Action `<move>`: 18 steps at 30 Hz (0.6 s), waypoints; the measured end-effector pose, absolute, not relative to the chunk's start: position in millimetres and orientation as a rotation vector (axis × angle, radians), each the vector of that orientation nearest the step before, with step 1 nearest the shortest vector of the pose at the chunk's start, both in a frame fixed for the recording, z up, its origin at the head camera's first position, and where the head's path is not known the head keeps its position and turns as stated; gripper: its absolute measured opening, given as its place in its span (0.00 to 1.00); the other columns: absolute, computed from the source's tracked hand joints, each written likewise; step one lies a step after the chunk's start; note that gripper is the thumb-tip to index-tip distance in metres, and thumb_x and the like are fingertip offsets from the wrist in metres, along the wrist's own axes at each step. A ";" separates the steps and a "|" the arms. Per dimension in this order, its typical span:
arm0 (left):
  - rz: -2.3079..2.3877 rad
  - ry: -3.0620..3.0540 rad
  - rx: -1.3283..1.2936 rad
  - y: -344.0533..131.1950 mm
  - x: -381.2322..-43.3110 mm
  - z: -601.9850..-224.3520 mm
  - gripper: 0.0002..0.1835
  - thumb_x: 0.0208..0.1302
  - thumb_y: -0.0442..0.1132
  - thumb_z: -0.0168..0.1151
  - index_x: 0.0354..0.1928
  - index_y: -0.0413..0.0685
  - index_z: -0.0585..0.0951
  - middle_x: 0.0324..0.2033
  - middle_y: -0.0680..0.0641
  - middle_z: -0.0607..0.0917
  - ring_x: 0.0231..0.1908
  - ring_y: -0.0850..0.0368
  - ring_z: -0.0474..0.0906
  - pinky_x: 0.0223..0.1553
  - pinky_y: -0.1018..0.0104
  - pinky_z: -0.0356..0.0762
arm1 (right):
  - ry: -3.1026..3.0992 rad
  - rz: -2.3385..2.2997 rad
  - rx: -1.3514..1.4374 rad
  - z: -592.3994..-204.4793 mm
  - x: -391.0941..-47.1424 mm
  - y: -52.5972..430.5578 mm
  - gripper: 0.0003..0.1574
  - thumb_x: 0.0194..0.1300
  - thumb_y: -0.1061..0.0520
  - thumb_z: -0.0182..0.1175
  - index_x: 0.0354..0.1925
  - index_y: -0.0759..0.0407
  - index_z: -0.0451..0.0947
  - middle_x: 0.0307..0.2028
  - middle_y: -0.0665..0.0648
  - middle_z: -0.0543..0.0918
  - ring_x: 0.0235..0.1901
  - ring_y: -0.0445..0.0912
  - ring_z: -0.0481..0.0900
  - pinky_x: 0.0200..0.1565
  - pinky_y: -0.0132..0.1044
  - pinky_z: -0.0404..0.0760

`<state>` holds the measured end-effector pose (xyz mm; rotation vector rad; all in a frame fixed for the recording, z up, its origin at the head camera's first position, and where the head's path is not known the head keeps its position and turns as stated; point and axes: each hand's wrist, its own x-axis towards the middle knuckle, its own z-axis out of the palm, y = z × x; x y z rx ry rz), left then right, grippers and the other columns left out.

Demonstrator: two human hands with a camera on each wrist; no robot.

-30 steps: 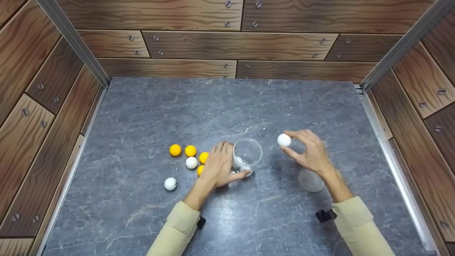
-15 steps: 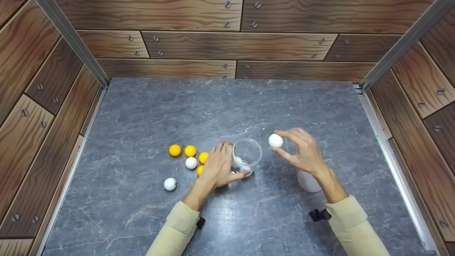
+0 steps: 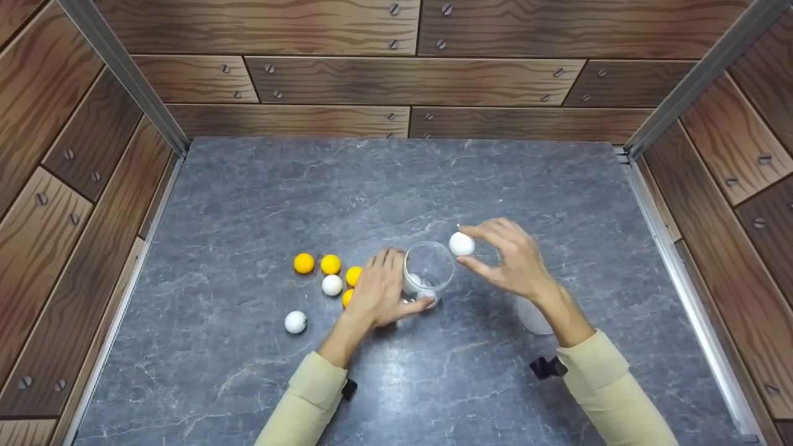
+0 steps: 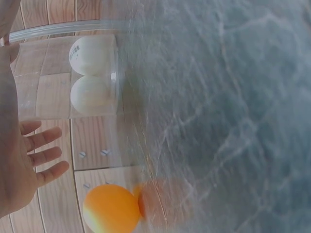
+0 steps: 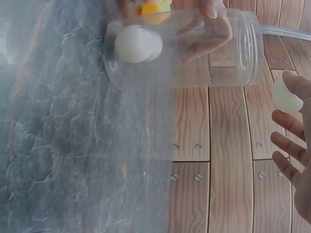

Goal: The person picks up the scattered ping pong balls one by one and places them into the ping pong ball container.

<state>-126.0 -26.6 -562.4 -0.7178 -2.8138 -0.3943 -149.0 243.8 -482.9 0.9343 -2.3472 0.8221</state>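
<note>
Right hand [image 3: 517, 263] pinches white ball [image 3: 461, 244] beside left-held jar [image 3: 429, 271].

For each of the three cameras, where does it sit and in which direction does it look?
Head: sits above, looks forward and down at the table; both forearms, left hand gripping the clear jar, right hand pinching a white ball.
Left wrist: sits low at the left hand, looks sideways along the tabletop at the jar; fingers show.
Right wrist: sits at the right hand, looks at the jar from its other side; fingers and the ball show.
Shared: all three views show the jar with white balls inside.
</note>
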 end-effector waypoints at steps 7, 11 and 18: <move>-0.404 -2.811 -0.725 -27.4 -125.4 -561.7 0.54 0.58 0.83 0.55 0.64 0.39 0.72 0.58 0.40 0.82 0.59 0.45 0.79 0.59 0.52 0.81 | -2.342 0.809 0.983 -478.2 -150.5 232.1 0.31 0.54 0.50 0.81 0.56 0.54 0.88 0.42 0.55 0.91 0.45 0.51 0.85 0.49 0.47 0.84; -0.404 -2.808 -0.728 -27.8 -125.4 -562.2 0.54 0.58 0.83 0.53 0.64 0.39 0.72 0.57 0.40 0.82 0.58 0.45 0.79 0.59 0.52 0.81 | -2.348 0.815 0.998 -477.0 -151.1 227.4 0.30 0.55 0.48 0.80 0.55 0.54 0.88 0.43 0.55 0.91 0.45 0.51 0.85 0.50 0.47 0.84; -0.405 -2.808 -0.728 -27.3 -125.3 -561.7 0.54 0.58 0.83 0.54 0.65 0.39 0.72 0.57 0.39 0.82 0.59 0.44 0.79 0.60 0.52 0.81 | -2.320 0.804 1.062 -478.4 -151.1 220.1 0.29 0.55 0.48 0.80 0.54 0.55 0.87 0.43 0.55 0.92 0.44 0.51 0.86 0.49 0.47 0.85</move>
